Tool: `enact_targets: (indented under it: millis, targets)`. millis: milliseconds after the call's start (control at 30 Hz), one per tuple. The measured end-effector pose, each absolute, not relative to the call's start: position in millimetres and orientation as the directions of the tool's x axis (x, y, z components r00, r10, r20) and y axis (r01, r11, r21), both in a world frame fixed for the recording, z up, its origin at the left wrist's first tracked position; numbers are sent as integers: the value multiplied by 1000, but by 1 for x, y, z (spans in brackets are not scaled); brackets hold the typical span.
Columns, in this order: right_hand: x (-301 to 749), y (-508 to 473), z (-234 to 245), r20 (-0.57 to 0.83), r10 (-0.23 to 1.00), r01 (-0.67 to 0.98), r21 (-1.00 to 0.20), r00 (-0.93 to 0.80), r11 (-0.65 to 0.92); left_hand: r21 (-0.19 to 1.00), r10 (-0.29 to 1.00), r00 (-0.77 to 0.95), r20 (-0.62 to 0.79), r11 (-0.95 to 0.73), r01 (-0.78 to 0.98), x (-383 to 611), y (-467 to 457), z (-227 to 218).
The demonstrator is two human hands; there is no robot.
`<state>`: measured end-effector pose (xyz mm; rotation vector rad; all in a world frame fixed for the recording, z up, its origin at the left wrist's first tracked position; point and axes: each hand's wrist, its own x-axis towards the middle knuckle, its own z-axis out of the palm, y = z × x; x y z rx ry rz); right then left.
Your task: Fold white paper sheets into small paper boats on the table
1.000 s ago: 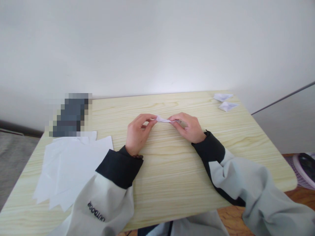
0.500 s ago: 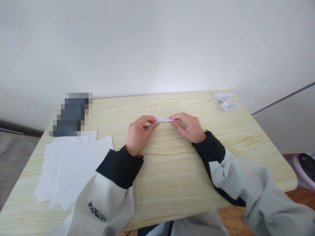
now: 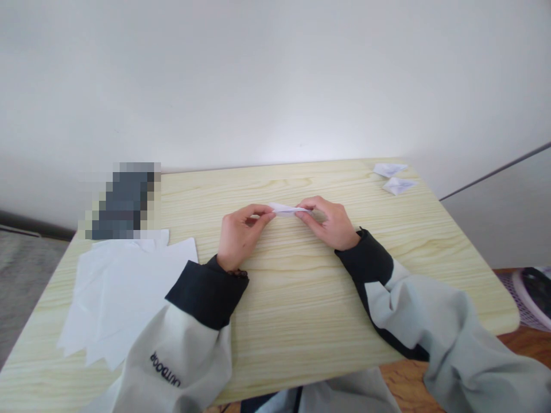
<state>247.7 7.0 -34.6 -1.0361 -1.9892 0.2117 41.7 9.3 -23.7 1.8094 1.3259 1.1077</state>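
Observation:
A small folded white paper (image 3: 284, 210) stretches between my two hands over the middle of the table. My left hand (image 3: 243, 235) pinches its left end between thumb and fingers. At the other end, my right hand (image 3: 328, 222) grips the paper in the same way, and the fingers hide that tip. The folded piece looks narrow and pointed, with a crease along its length. Two finished-looking folded paper shapes, one (image 3: 390, 170) behind the other (image 3: 399, 185), lie at the back right of the table.
Loose white paper sheets (image 3: 138, 292) overlap in a pile on the left of the wooden table (image 3: 293, 321). Behind them lies a dark, pixelated object (image 3: 123, 201). A white wall (image 3: 275, 86) borders the back edge. A pink basket (image 3: 519, 292) stands off the right side.
My left hand has shifted slightly left, and more of the folded paper's surface shows between the fingers. The right hand is nearly still.

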Motion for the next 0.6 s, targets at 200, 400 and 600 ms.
enact_targets:
  millis: [200, 400, 600]
  targets:
    - [248, 6, -34, 595, 744, 575, -507, -306, 642, 783, 894, 236, 381, -448, 432, 42, 10, -26]
    - [248, 7, -34, 616, 703, 537, -481, -356, 693, 740, 871, 255, 421, -492, 459, 40, 10, -29]
    - [248, 7, -35, 604, 712, 545, -485, -358, 684, 715, 884, 257, 392, -468, 520, 39, 8, -27]
